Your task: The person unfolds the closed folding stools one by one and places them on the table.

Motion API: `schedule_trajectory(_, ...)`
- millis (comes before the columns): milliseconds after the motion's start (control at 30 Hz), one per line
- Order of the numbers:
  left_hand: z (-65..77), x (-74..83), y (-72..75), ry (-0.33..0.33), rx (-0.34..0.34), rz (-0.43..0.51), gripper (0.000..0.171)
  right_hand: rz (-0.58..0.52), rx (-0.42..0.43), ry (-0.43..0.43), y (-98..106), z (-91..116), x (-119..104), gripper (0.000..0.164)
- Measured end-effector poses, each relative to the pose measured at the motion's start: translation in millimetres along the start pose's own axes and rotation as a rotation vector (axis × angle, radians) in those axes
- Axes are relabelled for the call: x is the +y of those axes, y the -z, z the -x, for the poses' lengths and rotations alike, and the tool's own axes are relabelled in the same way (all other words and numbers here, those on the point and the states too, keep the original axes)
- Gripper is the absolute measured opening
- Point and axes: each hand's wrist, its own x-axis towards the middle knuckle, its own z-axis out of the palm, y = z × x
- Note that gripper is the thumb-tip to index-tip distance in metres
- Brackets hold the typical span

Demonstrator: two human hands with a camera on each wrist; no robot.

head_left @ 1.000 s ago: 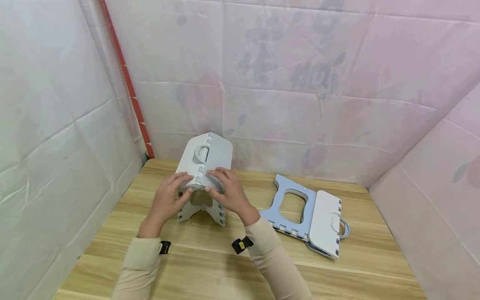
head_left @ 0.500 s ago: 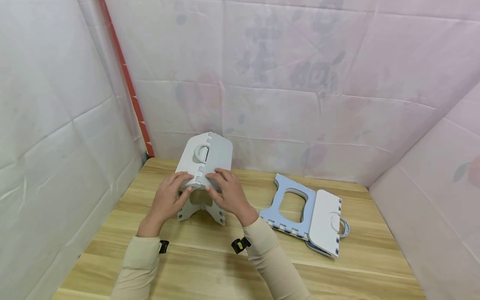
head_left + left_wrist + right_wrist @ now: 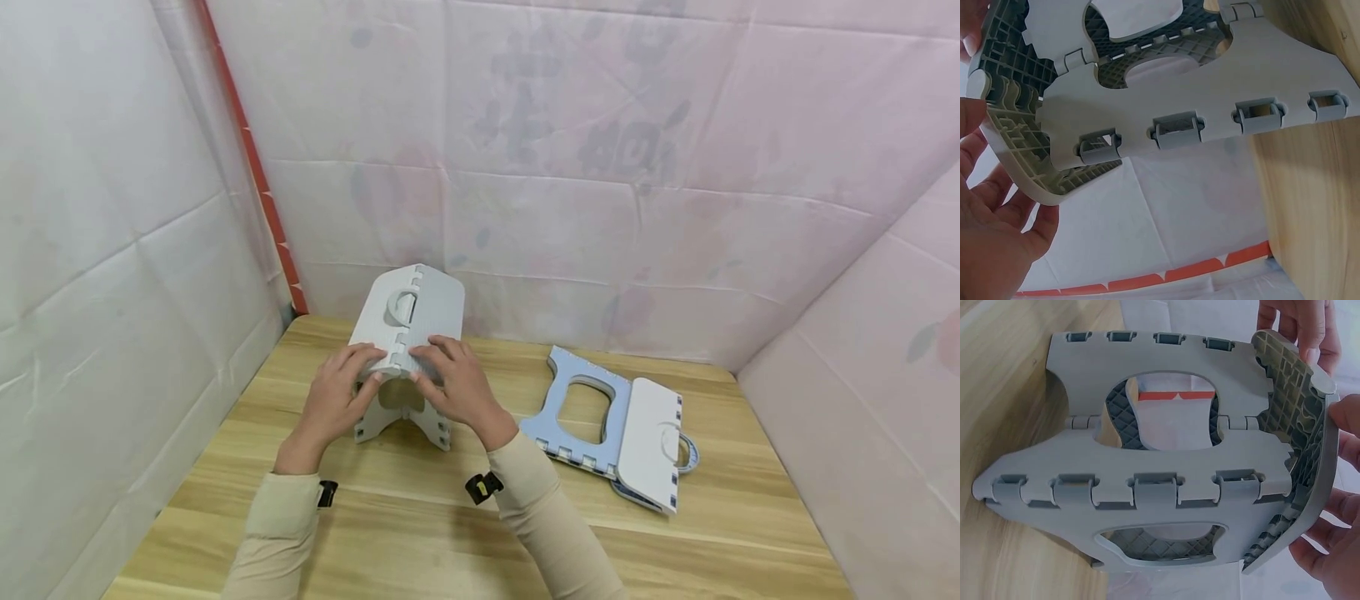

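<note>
A white and pale grey folding stool [image 3: 438, 308] stands partly unfolded on the table, its two seat halves sloping from a raised middle hinge. My left hand [image 3: 327, 400] holds the near left edge of the seat, fingers over the top and thumb at the front edge. On the near right part, my right hand [image 3: 467, 392] grips likewise, its thumb close to the left one. From below, the ribbed seat underside [image 3: 1019, 147] and hinged leg panels [image 3: 1166, 103] show in the left wrist view. The leg panels [image 3: 1160, 450] stand bent apart in the right wrist view.
To the right lies a second folding stool, with a blue leg panel [image 3: 555, 400] and a white seat [image 3: 648, 446], folded flat on the wooden table [image 3: 405, 533]. White printed sheets [image 3: 555, 183] enclose the table at back and sides. A red strip [image 3: 258, 167] runs down the left corner.
The right fingers have shifted slightly left on the seat toward the hinge. Otherwise the hands and both stools look nearly the same.
</note>
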Motion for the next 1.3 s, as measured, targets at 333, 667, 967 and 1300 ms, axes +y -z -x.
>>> schedule_trajectory(333, -4.4, -1.8, 3.1, -0.007, -0.041, -0.047, 0.028, 0.002, -0.026, 0.006, 5.4, -5.3, 0.5, 0.029)
schedule_trajectory(667, -5.2, -4.1, 2.1, -0.02, -0.052, -0.087, 0.027, 0.032, -0.061, 0.005, 6.4, -6.7, 2.0, 0.028)
schedule_trajectory(967, -6.9, -3.2, 2.0, -0.029, -0.057, -0.111, 0.024, 0.067, -0.107, -0.058, 5.7, -6.2, 1.8, 0.029)
schedule_trajectory(1300, -9.4, -0.7, 2.8, -0.024, -0.096, -0.163, 0.024, 0.135, -0.114, -0.073, 2.2, -5.6, 2.9, 0.029)
